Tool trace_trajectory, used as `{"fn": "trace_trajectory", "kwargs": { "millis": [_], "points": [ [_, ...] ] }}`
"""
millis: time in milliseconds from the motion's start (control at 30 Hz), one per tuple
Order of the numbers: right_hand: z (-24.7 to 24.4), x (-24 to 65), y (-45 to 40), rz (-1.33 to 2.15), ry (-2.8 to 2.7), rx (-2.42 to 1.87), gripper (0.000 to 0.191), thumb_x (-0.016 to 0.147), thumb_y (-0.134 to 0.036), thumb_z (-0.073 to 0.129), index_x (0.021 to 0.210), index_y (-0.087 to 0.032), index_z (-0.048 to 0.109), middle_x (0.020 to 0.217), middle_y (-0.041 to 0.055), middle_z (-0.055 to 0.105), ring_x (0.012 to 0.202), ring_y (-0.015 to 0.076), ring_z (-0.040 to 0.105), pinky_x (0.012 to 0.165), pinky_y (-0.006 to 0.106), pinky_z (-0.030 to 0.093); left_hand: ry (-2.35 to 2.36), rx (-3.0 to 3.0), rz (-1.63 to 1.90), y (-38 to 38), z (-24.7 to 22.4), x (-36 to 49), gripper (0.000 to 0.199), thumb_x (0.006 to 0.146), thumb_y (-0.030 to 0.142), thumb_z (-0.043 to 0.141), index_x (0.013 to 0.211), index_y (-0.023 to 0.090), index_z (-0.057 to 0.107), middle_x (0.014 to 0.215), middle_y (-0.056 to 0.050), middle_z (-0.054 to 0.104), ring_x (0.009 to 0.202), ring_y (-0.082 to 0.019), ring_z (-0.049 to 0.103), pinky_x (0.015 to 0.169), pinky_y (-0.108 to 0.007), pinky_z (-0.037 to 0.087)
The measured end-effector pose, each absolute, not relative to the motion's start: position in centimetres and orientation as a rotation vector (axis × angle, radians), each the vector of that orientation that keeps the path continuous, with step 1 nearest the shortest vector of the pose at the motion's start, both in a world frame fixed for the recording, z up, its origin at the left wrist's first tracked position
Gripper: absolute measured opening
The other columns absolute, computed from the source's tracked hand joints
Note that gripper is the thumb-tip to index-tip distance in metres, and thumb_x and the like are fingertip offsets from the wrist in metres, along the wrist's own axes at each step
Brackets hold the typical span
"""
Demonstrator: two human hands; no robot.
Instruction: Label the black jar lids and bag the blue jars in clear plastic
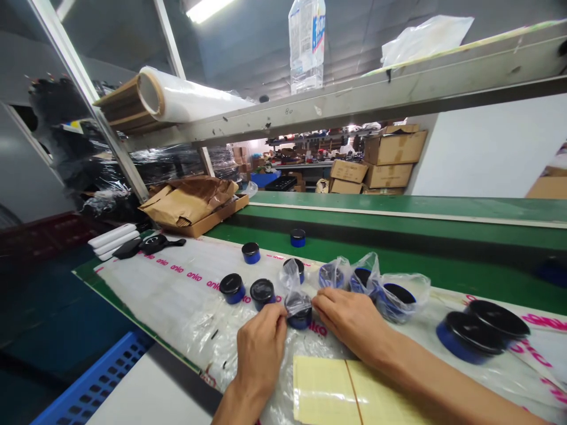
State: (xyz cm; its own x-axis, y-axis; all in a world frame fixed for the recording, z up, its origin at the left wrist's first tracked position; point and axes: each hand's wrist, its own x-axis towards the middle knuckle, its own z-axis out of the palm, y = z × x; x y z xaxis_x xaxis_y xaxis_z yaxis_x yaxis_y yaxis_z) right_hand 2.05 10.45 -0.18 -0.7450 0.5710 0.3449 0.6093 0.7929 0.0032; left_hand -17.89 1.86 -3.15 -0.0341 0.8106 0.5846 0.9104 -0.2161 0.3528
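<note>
A round blue container with a black top [300, 320] sits in front of me, with a clear plastic bag [297, 300] draped over it. On the bag's left side, my left hand [261, 343] is closed, thumb and fingers pinched at the edge. My right hand [354, 321] is closed at the bag's right side, fingertips pressed together on the film. Just behind stand a bagged container [331, 275] and another bagged container [396, 300]. Unbagged containers, such as a blue one with a black top [232, 288], stand to the left.
A stack of yellow labels or sheets [328, 389] lies under my right forearm. Two larger containers [472, 336] stand at right. Behind runs a green belt [443, 248]. A shelf [345, 100] overhead carries a film roll [190, 97] and a bottle [306, 44]. A blue crate [95, 378] is below left.
</note>
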Motion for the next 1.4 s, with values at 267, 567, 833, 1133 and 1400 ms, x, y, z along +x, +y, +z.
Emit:
{"fn": "trace_trajectory", "kwargs": {
  "millis": [267,567,833,1133,1400],
  "points": [
    [0.1,3.1,9.9,-0.473,-2.781,-0.596,0.020,0.096,-0.006,0.048,0.108,-0.012,0.064,0.101,0.0122,0.068,0.075,0.0236,0.064,0.062,0.034,0.046,-1.721,-2.178,-0.848,1.8,-2.7,-18.2,0.021,0.094,0.006,0.047,0.095,0.022,0.060,0.096,-0.001,0.070,0.085,-0.018,0.068,0.075,-0.029,0.050],
    [-0.2,1.7,10.0,-0.333,-2.908,-0.774,0.012,0.093,-0.007,0.057,0.097,-0.014,0.067,0.097,0.0095,0.069,0.082,0.0255,0.065,0.063,0.032,0.048,-1.836,-2.181,-0.507,2.3,-2.0,-18.0,0.019,0.089,0.004,0.051,0.084,0.021,0.059,0.094,-0.003,0.068,0.088,-0.023,0.065,0.074,-0.036,0.050],
    [1.2,2.2,9.2,0.307,-2.511,-1.245,0.031,0.092,-0.018,0.058,0.123,-0.015,0.057,0.104,0.0119,0.074,0.087,0.0283,0.071,0.073,0.035,0.051,-2.242,-2.098,-1.178,1.3,-2.2,-17.9,0.041,0.091,0.027,0.056,0.131,0.023,0.049,0.122,-0.009,0.065,0.111,-0.025,0.064,0.092,-0.041,0.053],
    [-0.6,0.9,8.7,0.555,-2.390,-1.105,0.056,0.089,-0.014,0.046,0.145,-0.014,0.039,0.122,0.0161,0.068,0.106,0.0283,0.067,0.088,0.037,0.050,-2.247,-2.141,-1.190,2.4,-3.2,-16.8,0.061,0.097,0.037,0.048,0.152,0.019,0.029,0.143,-0.016,0.055,0.129,-0.029,0.056,0.103,-0.048,0.049],
    [-0.9,1.0,8.0,0.454,-2.460,-1.186,0.050,0.089,-0.017,0.060,0.138,-0.020,0.050,0.108,0.0112,0.070,0.094,0.0273,0.068,0.081,0.036,0.049,-2.063,-2.008,-0.922,1.7,-4.3,-16.5,0.067,0.090,0.022,0.060,0.150,0.018,0.030,0.128,-0.016,0.063,0.114,-0.031,0.062,0.095,-0.048,0.051]
  ]
}}
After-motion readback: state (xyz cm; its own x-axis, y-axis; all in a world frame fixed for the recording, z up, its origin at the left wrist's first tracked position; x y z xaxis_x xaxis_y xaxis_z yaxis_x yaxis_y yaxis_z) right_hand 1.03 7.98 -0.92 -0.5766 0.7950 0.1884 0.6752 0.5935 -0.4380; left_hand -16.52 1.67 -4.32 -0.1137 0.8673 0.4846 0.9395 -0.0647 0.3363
